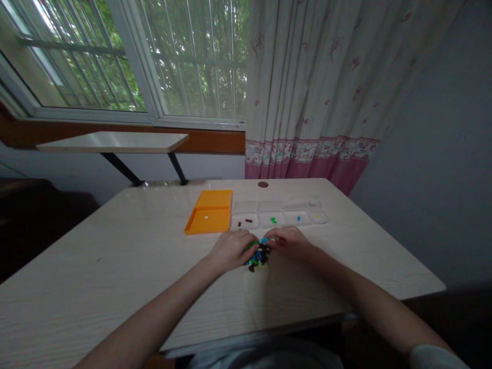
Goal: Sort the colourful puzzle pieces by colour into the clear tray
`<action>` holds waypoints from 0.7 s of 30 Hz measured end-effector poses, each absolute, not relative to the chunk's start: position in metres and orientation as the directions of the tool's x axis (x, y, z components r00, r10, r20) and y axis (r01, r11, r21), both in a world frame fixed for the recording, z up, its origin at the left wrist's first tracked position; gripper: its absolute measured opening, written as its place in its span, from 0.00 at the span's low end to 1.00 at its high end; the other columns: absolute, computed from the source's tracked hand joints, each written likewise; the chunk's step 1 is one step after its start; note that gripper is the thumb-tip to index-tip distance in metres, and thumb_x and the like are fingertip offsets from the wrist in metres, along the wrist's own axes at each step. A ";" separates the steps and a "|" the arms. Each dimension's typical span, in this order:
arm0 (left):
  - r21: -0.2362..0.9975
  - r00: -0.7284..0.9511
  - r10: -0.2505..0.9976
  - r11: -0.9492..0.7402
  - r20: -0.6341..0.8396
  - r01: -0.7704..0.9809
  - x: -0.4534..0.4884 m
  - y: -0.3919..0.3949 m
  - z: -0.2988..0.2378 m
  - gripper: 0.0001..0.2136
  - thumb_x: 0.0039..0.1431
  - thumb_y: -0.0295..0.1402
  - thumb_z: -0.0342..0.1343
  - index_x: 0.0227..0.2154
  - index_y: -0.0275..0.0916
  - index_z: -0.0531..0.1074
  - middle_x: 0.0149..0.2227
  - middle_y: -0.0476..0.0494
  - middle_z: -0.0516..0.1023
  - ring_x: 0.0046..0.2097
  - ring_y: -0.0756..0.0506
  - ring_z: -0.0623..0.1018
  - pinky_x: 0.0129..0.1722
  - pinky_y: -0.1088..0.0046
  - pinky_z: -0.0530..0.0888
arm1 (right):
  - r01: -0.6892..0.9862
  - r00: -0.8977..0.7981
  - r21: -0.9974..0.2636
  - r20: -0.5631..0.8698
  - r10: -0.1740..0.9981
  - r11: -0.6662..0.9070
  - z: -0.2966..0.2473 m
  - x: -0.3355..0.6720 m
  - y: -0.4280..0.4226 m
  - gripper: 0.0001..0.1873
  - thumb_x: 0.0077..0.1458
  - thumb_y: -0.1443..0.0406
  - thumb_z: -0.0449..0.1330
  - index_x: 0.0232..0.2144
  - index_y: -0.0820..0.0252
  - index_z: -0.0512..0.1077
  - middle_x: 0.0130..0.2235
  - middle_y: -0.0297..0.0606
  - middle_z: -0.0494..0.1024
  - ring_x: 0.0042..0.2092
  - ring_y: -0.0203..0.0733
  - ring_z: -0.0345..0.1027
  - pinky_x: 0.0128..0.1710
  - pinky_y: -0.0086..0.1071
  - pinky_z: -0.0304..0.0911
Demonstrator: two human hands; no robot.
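Observation:
A small heap of loose building bricks (262,256), dark brown, blue, green and pale yellow, lies on the desk in front of me. My left hand (230,250) is at the heap's left side, its fingers curled against the bricks; what they grip is hidden. From the right, my right hand (290,242) reaches the heap's far edge with thumb and fingers pinched. A blue brick (264,240) shows at those fingertips. Just beyond my hands, a clear compartment tray (282,227) holds a few brown, green, blue and yellow bricks, sorted by colour.
An open orange case (189,228) with a small white piece (206,217) inside adjoins the tray on the left. A raised shelf (115,141) on black legs stands at the desk's (126,266) back left. Behind are a barred window and a curtain (307,102).

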State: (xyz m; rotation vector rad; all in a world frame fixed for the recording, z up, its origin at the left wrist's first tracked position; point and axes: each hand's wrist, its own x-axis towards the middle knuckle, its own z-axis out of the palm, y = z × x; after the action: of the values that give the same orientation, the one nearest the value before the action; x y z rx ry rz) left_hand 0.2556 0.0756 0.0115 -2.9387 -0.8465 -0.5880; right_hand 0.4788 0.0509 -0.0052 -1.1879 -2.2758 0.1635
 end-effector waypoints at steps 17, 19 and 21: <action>0.023 0.806 0.513 -0.847 0.294 0.531 0.245 0.087 0.010 0.14 0.61 0.34 0.39 0.31 0.38 0.69 0.28 0.45 0.71 0.30 0.49 0.72 0.28 0.76 0.66 | 0.821 -0.225 -0.253 0.680 0.697 0.512 0.010 0.500 0.053 0.13 0.53 0.58 0.53 0.32 0.60 0.74 0.16 0.30 0.65 0.20 0.30 0.58 0.26 0.24 0.55; 0.014 0.812 0.510 -0.849 0.285 0.528 0.245 0.087 0.010 0.13 0.61 0.34 0.39 0.31 0.38 0.69 0.28 0.45 0.71 0.31 0.49 0.72 0.29 0.76 0.66 | 0.825 -0.186 -0.266 0.706 0.683 0.499 0.010 0.501 0.053 0.14 0.53 0.58 0.53 0.33 0.60 0.74 0.16 0.30 0.65 0.20 0.30 0.58 0.26 0.24 0.55; 0.003 0.815 0.508 -0.849 0.278 0.528 0.244 0.088 0.010 0.13 0.61 0.34 0.39 0.31 0.38 0.69 0.29 0.46 0.71 0.31 0.49 0.72 0.28 0.75 0.66 | 0.830 -0.142 -0.285 0.723 0.676 0.479 0.011 0.502 0.053 0.14 0.53 0.58 0.53 0.33 0.60 0.74 0.15 0.30 0.64 0.20 0.31 0.57 0.26 0.25 0.56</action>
State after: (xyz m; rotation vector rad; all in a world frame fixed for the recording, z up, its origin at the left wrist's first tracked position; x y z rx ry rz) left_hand 0.2443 0.0875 0.0096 -2.9225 -0.8354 -0.4153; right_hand 0.5022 0.0529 0.0112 -1.2579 -1.8797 -0.2301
